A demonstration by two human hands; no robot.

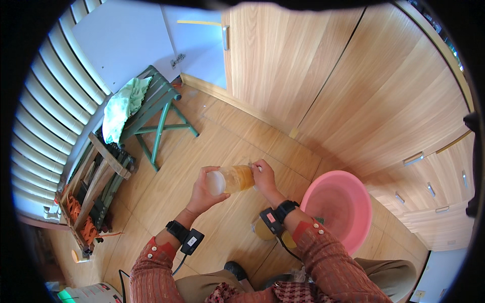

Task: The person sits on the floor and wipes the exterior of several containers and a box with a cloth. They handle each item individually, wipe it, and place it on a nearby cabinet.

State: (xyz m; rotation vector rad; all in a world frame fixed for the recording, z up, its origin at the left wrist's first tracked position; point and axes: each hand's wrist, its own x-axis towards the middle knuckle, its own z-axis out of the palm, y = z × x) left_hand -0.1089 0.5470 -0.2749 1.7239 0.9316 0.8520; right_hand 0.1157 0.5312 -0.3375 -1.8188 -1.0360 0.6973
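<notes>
A clear jar [238, 178] lies sideways in the air between both hands, its right part yellow-orange and its left end whitish. My left hand [202, 192] wraps around the whitish end, thumb below. At the other end, the curled fingers of my right hand [265, 177] grip the jar's edge. A bit of white shows beside those fingers; I cannot tell what it is. Under my right wrist, a container with a yellowish top [264, 229] stands on the floor, partly hidden by the wrist device. Right of that forearm is a pink plastic tub [362, 212] with something dark green inside.
A green folding stool [161, 89] with a pale green cloth [127, 104] stands at the upper left. Below it, folded wooden-framed seats [94, 189] with orange cord lean by a white radiator [49, 125]. Wood-grain cabinets [295, 68] line the right. Black cables [123, 284] hang near my left forearm.
</notes>
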